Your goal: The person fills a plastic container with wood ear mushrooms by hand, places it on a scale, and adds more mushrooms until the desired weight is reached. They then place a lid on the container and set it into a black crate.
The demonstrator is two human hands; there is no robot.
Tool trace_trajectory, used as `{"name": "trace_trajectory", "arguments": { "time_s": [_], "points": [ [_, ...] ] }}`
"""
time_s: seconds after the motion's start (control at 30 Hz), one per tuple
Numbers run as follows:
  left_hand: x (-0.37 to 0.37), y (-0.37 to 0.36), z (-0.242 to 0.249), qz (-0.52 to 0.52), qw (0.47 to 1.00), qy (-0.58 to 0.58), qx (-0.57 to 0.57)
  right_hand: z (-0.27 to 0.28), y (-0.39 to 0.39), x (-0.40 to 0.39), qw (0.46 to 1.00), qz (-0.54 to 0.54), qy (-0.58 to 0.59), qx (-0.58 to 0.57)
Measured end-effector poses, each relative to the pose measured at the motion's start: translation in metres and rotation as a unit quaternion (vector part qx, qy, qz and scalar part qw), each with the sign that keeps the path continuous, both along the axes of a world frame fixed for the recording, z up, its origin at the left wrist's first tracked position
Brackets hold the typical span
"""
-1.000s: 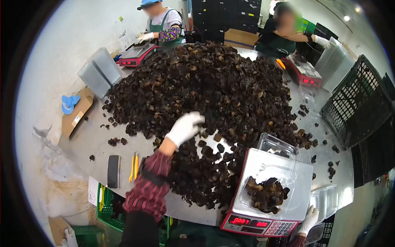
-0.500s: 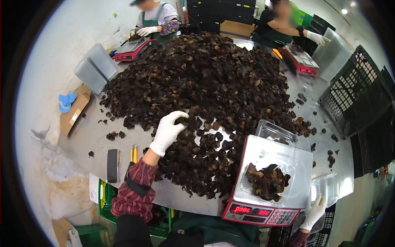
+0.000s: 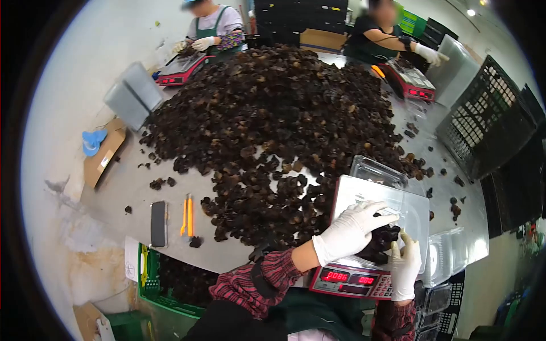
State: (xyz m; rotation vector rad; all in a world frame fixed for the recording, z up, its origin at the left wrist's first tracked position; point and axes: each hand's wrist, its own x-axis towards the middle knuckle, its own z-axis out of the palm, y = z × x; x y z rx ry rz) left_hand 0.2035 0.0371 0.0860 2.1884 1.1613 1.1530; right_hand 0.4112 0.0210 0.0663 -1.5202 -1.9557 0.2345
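Observation:
Both gloved hands are over a red scale (image 3: 352,284) with a silver plate, at the right front. My left hand (image 3: 354,230) reaches across from the left, its fingers spread over a small heap of dark, wrinkled pieces (image 3: 377,245) in a clear tray. At the heap's right side is my right hand (image 3: 405,262), fingers apart and curved up beside the pieces. The scale's red display reads 0.086. A large pile of the same dark pieces (image 3: 273,102) covers the middle of the metal table (image 3: 114,210).
A phone (image 3: 159,224) and an orange cutter (image 3: 187,216) lie at the left. Clear trays (image 3: 445,256) are right of the scale; another clear container (image 3: 378,172) is behind it. Black crates (image 3: 483,119) stand far right. Two co-workers with scales are across the table.
My left hand has moved right from the pile to the heap on the scale. My right hand has come up and left from the clear trays to the heap.

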Motion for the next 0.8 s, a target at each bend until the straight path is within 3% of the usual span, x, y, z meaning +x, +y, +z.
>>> {"name": "trace_trajectory", "arguments": {
  "time_s": [0.1, 0.13, 0.17, 0.27, 0.33, 0.4, 0.47, 0.53, 0.57, 0.6, 0.67, 0.73, 0.8],
  "points": [
    [-0.002, -0.005, -0.004, 0.007, 1.0, 0.011, -0.012, -0.001, 0.002, -0.003, 0.999, 0.001, 0.007, 0.036],
    [-0.002, -0.009, -0.005, 0.031, 0.996, 0.055, 0.06, 0.005, -0.001, -0.003, 0.999, -0.02, 0.021, -0.027],
    [-0.004, -0.011, -0.007, 0.055, 0.984, 0.099, 0.135, 0.008, -0.001, -0.002, 1.0, -0.013, 0.02, -0.01],
    [-0.043, -0.022, 0.002, 0.111, 0.985, 0.024, 0.132, 0.005, -0.003, 0.009, 0.998, -0.035, 0.045, 0.002],
    [-0.09, -0.038, -0.003, 0.223, 0.963, 0.127, 0.08, 0.007, -0.006, 0.019, 0.997, -0.061, 0.057, -0.006],
    [-0.139, -0.052, -0.036, 0.335, 0.932, 0.14, -0.023, -0.008, -0.005, 0.04, 0.994, -0.075, 0.08, -0.02],
    [-0.173, -0.066, -0.065, 0.366, 0.901, 0.218, -0.084, -0.012, -0.006, 0.042, 0.989, -0.092, 0.106, -0.035],
    [-0.196, -0.076, -0.093, 0.331, 0.924, 0.185, -0.057, -0.004, -0.008, 0.037, 0.972, -0.127, 0.171, -0.1],
    [-0.202, -0.082, -0.099, 0.335, 0.927, 0.155, -0.073, -0.011, -0.008, 0.04, 0.975, -0.124, 0.166, -0.073],
    [-0.208, -0.083, -0.098, 0.333, 0.935, 0.104, -0.058, -0.009, -0.008, 0.038, 0.975, -0.127, 0.167, -0.073],
    [-0.21, -0.085, -0.069, 0.367, 0.917, -0.041, -0.149, -0.002, -0.009, 0.034, 0.974, -0.13, 0.17, -0.08],
    [-0.231, -0.071, -0.07, 0.367, 0.911, -0.134, -0.129, -0.01, -0.006, 0.042, 0.976, -0.126, 0.161, -0.072],
    [-0.251, -0.05, -0.073, 0.368, 0.917, -0.094, -0.122, -0.01, -0.005, 0.042, 0.979, -0.12, 0.151, -0.063]
  ]
}}
